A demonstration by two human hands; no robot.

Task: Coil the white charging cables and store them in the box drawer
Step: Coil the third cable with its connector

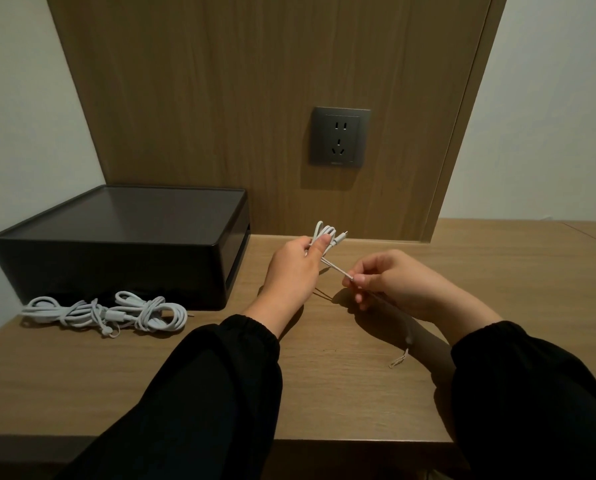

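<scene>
A white charging cable [327, 234] is mid-coil above the desk's [324, 393] back edge — loops pinched in the left hand [294, 268], free strand held taut by the right hand [398, 282]. Next: wrap the remainder (two cables [106, 311] wait near the left edge, before the closed box drawer [116, 251]).

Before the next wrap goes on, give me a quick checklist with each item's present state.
1. Left hand pinches the folded cable: ok.
2. Right hand grips the free strand, taut between the hands: ok.
3. Cable's tail hidden behind the right wrist, maybe snagged: cannot tell.
4. Other cables already bundled in front of the box: ok.
5. Black box drawer open for storing: not ok, looks closed.
</scene>
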